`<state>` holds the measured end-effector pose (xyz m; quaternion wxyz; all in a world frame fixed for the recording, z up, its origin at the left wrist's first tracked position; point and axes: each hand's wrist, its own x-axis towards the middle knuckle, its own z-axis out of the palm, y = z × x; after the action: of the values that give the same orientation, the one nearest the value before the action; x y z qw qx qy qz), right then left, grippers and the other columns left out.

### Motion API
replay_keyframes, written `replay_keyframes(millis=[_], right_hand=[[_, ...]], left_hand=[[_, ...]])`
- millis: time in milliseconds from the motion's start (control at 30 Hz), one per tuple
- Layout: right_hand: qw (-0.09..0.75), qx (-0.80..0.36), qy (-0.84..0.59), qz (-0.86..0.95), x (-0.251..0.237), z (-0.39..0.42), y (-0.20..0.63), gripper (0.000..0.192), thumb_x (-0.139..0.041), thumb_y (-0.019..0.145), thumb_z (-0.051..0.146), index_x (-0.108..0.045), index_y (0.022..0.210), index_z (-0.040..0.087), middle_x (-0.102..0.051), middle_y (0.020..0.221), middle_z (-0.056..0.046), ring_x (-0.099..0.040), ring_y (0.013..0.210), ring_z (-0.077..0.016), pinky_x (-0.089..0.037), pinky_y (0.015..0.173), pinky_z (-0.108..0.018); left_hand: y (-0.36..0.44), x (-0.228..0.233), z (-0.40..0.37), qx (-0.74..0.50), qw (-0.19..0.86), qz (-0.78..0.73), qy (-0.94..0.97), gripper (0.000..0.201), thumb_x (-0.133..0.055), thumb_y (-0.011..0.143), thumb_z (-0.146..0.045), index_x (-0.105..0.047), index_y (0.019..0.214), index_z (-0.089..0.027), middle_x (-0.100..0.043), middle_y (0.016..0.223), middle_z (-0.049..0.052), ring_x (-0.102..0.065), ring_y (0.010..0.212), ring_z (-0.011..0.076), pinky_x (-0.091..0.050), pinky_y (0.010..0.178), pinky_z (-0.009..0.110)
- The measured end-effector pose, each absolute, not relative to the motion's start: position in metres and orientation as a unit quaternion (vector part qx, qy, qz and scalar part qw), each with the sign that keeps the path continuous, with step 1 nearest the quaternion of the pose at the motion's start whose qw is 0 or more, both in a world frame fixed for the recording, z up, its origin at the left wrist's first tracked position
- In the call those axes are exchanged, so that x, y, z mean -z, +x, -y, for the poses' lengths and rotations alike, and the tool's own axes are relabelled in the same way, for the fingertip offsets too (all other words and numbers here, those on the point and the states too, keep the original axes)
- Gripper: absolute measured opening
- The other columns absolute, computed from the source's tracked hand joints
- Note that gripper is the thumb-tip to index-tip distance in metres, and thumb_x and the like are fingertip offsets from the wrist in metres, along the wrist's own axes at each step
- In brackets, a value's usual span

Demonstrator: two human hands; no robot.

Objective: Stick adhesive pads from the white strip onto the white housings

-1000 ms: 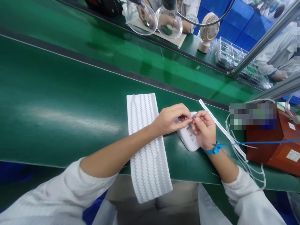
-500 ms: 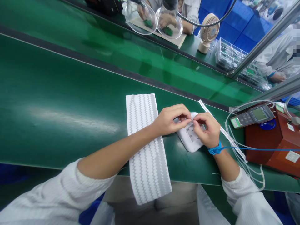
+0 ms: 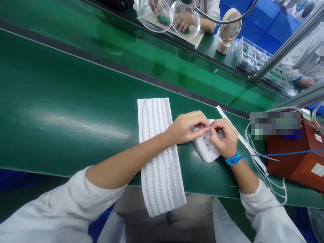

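My left hand (image 3: pixel 190 126) and my right hand (image 3: pixel 224 137) meet fingertip to fingertip in a pinch. A tiny pale piece shows between them, too small to name. Just beneath lies a white rounded device (image 3: pixel 208 156) with a recessed panel, partly covered by my fingers. Under my left forearm is a white sheet with rows of grey zigzag marks (image 3: pixel 163 182), its near end hanging over the table edge. A blue wrist strap (image 3: pixel 233 159) with a blue cord circles my right wrist.
A narrow white strip (image 3: pixel 240 138) lies right of my right hand, beside clear tubes and a red-brown box (image 3: pixel 283 158). Across the green table (image 3: pixel 76 94), a small fan (image 3: pixel 229 28), clear compartment trays (image 3: pixel 249 57) and a co-worker's hand (image 3: pixel 183 22) are visible.
The view has shifted slightly. Both my hands keep their pinch above the white device, with hardly any movement. The co-worker's hands across the table have moved a little.
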<state>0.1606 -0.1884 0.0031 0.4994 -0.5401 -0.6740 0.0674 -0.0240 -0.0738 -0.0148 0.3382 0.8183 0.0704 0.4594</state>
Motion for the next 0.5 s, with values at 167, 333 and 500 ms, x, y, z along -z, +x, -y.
replay_keyframes(millis=[167,333,500], right_hand=[[0.494,-0.062,-0.528,0.688,-0.007,0.184,0.177,0.008,-0.071,0.098,0.021,-0.069,0.096,0.028,-0.078,0.114,-0.008,-0.074,0.107,-0.0289,-0.063,0.097,-0.050],[0.456,-0.120,-0.525,0.708,-0.014,0.194,0.194,0.009,-0.071,0.095,0.018,-0.070,0.097,0.027,-0.068,0.149,-0.013,-0.066,0.141,-0.0352,-0.061,0.115,-0.059],[0.356,-0.162,-0.482,0.784,-0.011,0.221,0.190,0.015,-0.072,0.088,0.014,-0.070,0.096,0.027,-0.060,0.167,-0.011,-0.049,0.163,-0.0419,-0.050,0.129,-0.072]], left_hand=[[-0.023,0.028,0.067,-0.395,0.348,-0.084,0.846,0.041,-0.078,0.107,-0.045,-0.074,0.143,-0.025,-0.082,0.140,0.015,-0.076,0.134,0.0332,-0.062,0.118,0.052],[-0.022,0.036,0.059,-0.287,0.415,-0.140,0.852,0.068,-0.080,0.103,-0.048,-0.063,0.165,-0.024,-0.074,0.162,0.017,-0.073,0.146,0.0352,-0.060,0.123,0.051],[-0.024,0.028,0.047,-0.293,0.440,-0.174,0.831,0.044,-0.077,0.104,-0.046,-0.081,0.141,-0.023,-0.084,0.146,0.011,-0.080,0.136,0.0307,-0.061,0.121,0.045]])
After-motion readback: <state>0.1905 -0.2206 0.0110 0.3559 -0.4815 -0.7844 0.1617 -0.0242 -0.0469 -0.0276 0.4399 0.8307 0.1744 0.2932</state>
